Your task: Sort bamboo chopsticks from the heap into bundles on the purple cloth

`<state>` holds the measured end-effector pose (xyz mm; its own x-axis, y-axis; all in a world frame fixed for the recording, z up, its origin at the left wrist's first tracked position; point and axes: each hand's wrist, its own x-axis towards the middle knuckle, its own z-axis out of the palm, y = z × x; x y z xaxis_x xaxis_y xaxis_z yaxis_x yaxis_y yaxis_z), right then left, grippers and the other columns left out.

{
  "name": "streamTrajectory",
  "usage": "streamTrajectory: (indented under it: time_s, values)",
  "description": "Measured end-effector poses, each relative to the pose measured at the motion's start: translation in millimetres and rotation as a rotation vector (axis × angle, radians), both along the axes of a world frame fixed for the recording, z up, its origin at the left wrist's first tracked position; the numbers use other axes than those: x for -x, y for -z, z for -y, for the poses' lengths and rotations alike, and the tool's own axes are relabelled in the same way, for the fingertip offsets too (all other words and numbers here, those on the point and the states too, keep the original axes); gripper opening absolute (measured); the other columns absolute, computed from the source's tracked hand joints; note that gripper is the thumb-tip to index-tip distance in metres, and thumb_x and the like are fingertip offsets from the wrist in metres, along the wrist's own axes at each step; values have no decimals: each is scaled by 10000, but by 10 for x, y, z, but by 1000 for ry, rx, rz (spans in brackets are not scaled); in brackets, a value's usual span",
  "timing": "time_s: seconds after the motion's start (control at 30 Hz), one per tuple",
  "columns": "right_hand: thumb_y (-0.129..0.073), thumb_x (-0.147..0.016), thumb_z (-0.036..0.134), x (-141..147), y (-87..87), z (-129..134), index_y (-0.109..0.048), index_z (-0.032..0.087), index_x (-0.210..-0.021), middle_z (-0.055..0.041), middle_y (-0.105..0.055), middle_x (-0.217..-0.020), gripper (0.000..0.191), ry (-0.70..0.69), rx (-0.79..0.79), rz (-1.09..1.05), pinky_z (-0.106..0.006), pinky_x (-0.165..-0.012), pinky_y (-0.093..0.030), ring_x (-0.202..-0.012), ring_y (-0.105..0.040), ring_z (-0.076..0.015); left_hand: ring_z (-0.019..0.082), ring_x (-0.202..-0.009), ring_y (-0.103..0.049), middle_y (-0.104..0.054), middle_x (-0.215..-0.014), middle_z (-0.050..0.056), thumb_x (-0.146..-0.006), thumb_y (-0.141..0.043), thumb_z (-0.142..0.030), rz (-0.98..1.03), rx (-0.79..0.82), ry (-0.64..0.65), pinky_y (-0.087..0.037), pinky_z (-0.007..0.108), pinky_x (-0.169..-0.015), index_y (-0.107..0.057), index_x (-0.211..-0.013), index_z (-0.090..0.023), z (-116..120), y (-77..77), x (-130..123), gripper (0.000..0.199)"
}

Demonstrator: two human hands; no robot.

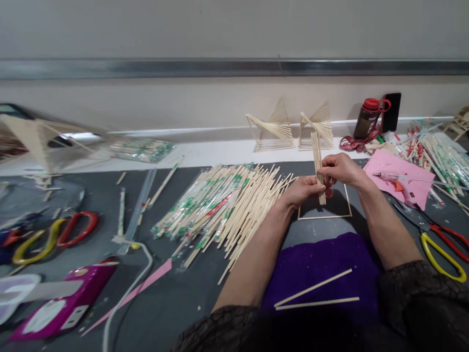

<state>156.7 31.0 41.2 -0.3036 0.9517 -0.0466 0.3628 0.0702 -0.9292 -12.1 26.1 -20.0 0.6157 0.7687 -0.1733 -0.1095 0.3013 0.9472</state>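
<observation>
A small upright bundle of wooden chopsticks [317, 161] is gripped between both my hands. My left hand [304, 189] closes round its lower part, and my right hand [340, 168] pinches it a little higher from the right. Below them a square frame of sticks [324, 216] lies flat on the grey table, partly hidden by my hands. Left of my left arm spreads a big pile of loose chopsticks [252, 210], beside others still in clear and green wrappers [205, 193]. Two single sticks [315, 288] rest in a V on the purple cloth [293, 261] nearest me.
Two twisted stick structures [271, 129] stand against the wall. A glue gun [403, 186] lies on pink paper [381, 164] at right, near yellow-and-red scissors [439, 244]. Another pair of scissors [76, 230], a magenta device [69, 303] and a white cable [148, 256] occupy the left.
</observation>
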Motion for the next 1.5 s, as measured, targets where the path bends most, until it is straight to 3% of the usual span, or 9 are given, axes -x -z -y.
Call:
streamTrajectory:
  time_s: [0.47, 0.73, 0.83, 0.97, 1.07, 1.17, 1.27, 1.4, 1.5]
  values:
    - [-654, -726, 215, -2, -25, 13, -641, 156, -659, 14, -619, -519, 90, 3, -125, 7, -214, -458, -453, -474, -592, -119, 166, -786, -704, -746, -807, 30, -697, -757, -223, -65, -157, -94, -531, 357, -863, -744, -858, -139, 11, 21, -62, 182]
    - [-666, -719, 179, 1, 9, -31, -641, 159, -644, 23, -603, -519, 81, 8, -179, 164, -212, -475, -465, -510, -607, -126, 194, -907, -704, -779, -989, 97, -666, -790, -265, -132, -187, -178, -514, 381, -943, -772, -1022, -122, -78, -25, 109, 384]
    - [-688, -742, 223, -63, 5, -47, -634, 164, -657, 17, -609, -533, 117, 12, -205, 155, -218, -479, -456, -521, -606, -126, 210, -913, -710, -779, -977, 108, -714, -741, -281, -295, -249, -313, -535, 393, -910, -756, -1084, -116, -128, -98, 237, 406]
    - [-684, -780, 248, -136, -40, -45, -633, 174, -689, 8, -607, -557, 129, 75, -236, 161, -232, -504, -457, -560, -610, -132, 245, -1023, -700, -769, -1087, 110, -830, -622, -260, -748, -575, -452, -514, 417, -991, -767, -1095, -146, -84, -208, 414, 323]
    - [-694, -786, 237, -152, -67, -35, -645, 167, -716, -11, -604, -580, 110, 92, -232, 175, -253, -531, -478, -598, -623, -153, 289, -1169, -653, -725, -1233, 113, -890, -581, -289, -1119, -749, -315, -474, 449, -1065, -715, -1229, -185, 102, -226, 539, 378]
    - [-704, -789, 239, -154, -72, -34, -660, 152, -753, -26, -603, -595, 104, 80, -238, 177, -267, -550, -502, -627, -634, -168, 303, -1353, -522, -584, -1447, 133, -878, -641, -362, -1228, -913, -89, -412, 455, -1148, -564, -1401, -181, 386, -155, 685, 559]
    - [-714, -799, 286, -155, -63, -41, -669, 140, -783, -24, -602, -590, 154, 72, -265, 178, -261, -545, -511, -611, -629, -158, 323, -1460, -387, -471, -1539, 165, -866, -660, -375, -1323, -985, 43, -330, 462, -1210, -521, -1424, -149, 677, -39, 818, 617]
    - [-722, -798, 313, -150, -44, -49, -675, 128, -789, -29, -607, -576, 191, 59, -288, 188, -247, -522, -505, -599, -626, -152, 343, -1477, -355, -433, -1564, 174, -938, -526, -321, -1414, -993, 7, -354, 481, -1183, -531, -1417, -157, 929, 102, 854, 507]
    - [-700, -806, 282, -146, -35, -44, -667, 130, -737, -34, -616, -577, 170, 52, -281, 204, -254, -519, -500, -592, -629, -153, 350, -1476, -361, -439, -1559, 189, -986, -402, -270, -1477, -1000, -97, -352, 521, -1162, -538, -1417, -155, 945, 177, 824, 466]
